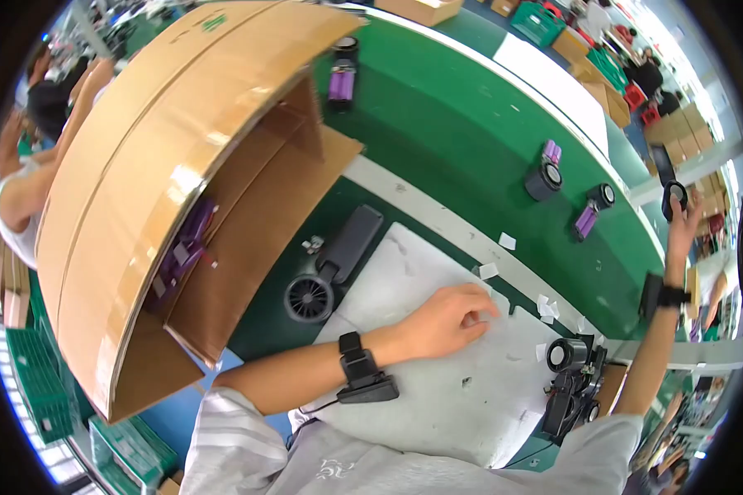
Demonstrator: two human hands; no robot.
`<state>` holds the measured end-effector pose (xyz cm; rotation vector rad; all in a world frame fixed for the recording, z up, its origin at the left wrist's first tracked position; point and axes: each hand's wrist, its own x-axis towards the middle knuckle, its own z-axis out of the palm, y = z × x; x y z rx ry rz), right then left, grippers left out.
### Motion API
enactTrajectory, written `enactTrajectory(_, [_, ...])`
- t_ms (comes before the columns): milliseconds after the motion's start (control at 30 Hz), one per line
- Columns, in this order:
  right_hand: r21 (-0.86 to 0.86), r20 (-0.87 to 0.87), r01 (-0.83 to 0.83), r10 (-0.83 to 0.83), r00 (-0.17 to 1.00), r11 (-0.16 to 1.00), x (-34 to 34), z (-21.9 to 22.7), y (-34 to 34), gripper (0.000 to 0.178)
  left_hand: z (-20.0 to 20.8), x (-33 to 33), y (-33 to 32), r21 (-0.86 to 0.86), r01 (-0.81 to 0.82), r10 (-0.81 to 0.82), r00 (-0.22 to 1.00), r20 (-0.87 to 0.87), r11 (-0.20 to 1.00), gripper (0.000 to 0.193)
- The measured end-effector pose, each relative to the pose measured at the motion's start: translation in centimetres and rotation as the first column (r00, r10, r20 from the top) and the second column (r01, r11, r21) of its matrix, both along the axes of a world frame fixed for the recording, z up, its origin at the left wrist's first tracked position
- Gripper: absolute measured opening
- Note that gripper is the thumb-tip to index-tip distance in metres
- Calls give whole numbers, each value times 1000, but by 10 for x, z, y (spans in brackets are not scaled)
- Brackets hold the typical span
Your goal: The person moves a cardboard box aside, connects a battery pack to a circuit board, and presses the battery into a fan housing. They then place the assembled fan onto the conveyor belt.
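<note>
Posture is lopsided: the right hand [687, 216] is raised out at three o'clock of the view, its fingers wrapped around a dark round-headed device [673, 188] whose flat bar is pointed toward twelve. The left hand [452, 318] is held low over a pale board [421, 272], loosely curled, with a small gap between thumb and fingers; nothing is seen in it. A black strap [357, 363] is worn on the left wrist. From the left hand, a dark handheld fan [309, 299] is found at nine o'clock on the desk [264, 326], and jumbled black parts [563, 404] at four. Purple-and-black units [543, 177] are spaced along a green strip [446, 107] between eleven and two.

Purple pieces [186, 239] are half hidden inside a cardboard carton [132, 165] at ten; their shapes are hard to tell. The right-hand grip is partly masked by its device. Green marks on the carton and pale script on the shirt [388, 474] cannot be made out.
</note>
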<state>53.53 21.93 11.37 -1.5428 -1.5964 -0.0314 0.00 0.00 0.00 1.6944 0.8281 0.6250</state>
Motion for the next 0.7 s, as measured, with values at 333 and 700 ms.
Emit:
enactTrajectory(333, [-616,-647,-772,459,609,156,-304,38,-200,44,31,2,-5,-137,-50,83,966,244,989,31])
enactTrajectory(700, [-753,-20,-585,878,478,301,-488,56,-174,36,-1,14,-31,236,96,-120,989,90,967,29])
